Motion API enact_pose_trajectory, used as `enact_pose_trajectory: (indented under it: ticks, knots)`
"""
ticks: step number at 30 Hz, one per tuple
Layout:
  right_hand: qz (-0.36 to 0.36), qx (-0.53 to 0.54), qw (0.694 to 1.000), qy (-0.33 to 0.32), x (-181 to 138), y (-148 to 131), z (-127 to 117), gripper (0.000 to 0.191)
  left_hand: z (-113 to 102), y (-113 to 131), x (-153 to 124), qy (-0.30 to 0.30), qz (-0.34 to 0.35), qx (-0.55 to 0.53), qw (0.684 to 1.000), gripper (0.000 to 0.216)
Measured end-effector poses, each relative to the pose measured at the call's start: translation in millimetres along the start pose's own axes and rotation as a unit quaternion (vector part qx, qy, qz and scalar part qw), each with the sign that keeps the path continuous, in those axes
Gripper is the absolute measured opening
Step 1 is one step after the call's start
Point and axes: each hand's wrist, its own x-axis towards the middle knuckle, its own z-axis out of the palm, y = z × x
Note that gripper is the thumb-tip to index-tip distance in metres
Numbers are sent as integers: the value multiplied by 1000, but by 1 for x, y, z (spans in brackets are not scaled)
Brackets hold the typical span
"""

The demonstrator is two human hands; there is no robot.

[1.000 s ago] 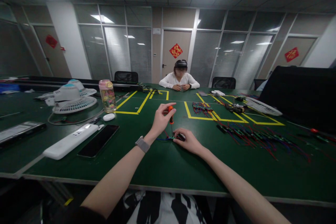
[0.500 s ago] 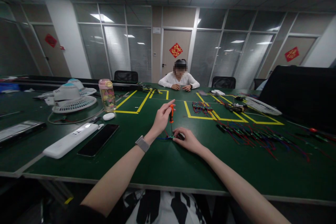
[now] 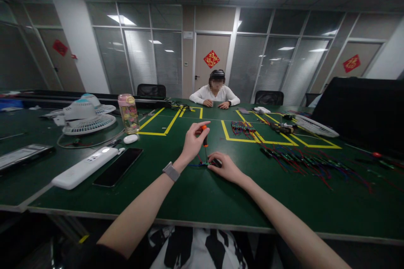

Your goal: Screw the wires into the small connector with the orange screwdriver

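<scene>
My left hand [image 3: 193, 142] is closed on the handle of an orange and black screwdriver [image 3: 205, 140], held nearly upright with its shaft pointing down. The tip meets a small green circuit board [image 3: 204, 163] with red and blue wires, lying on the green table. My right hand [image 3: 226, 167] rests on the table just right of the board. Its thumb and fingers pinch the board's right end, beside a dark piece [image 3: 216, 162] partly hidden under the fingers. The exact contact at the screwdriver tip is too small to make out.
On the left lie a phone [image 3: 119, 168], a white power strip [image 3: 85, 168], a drinking bottle [image 3: 128, 114] and a fan [image 3: 90, 124]. Several wired circuit boards [image 3: 293, 160] spread out at right, near a black monitor [image 3: 362, 117]. A co-worker [image 3: 215, 92] sits opposite.
My left fingers have shifted around the screwdriver handle, which leans slightly differently now. My right hand and the board have stayed in place.
</scene>
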Motion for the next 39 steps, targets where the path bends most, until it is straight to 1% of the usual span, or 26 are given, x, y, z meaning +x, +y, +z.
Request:
enact_pose_trajectory:
  ticks: [3,8,13,18,23,28,31,34,39]
  knots:
    - [4,-1,1000,0,0,0,0,9,0,0,0,3,13,22,1000,30]
    - [5,3,1000,-1,0,1,1,9,0,1,1,-25,-25,-48,998,34]
    - [1,1,1000,-1,0,3,1,8,-1,2,1,-9,0,-8,1000,30]
    - [-1,0,1000,-1,0,2,0,9,0,3,1,-39,-28,-66,997,34]
    - [5,7,1000,-1,0,0,-1,8,-1,1,1,-7,-1,-14,1000,31]
    - [-2,2,1000,-1,0,1,0,8,0,1,1,-38,-25,-60,997,34]
    - [-2,1,1000,0,0,2,1,8,1,1,0,-24,-18,-40,999,35]
    - [-1,5,1000,-1,-1,1,1,8,0,2,0,-10,-2,-9,1000,31]
    - [3,3,1000,1,-1,-1,0,8,0,5,1,-35,-24,-50,998,33]
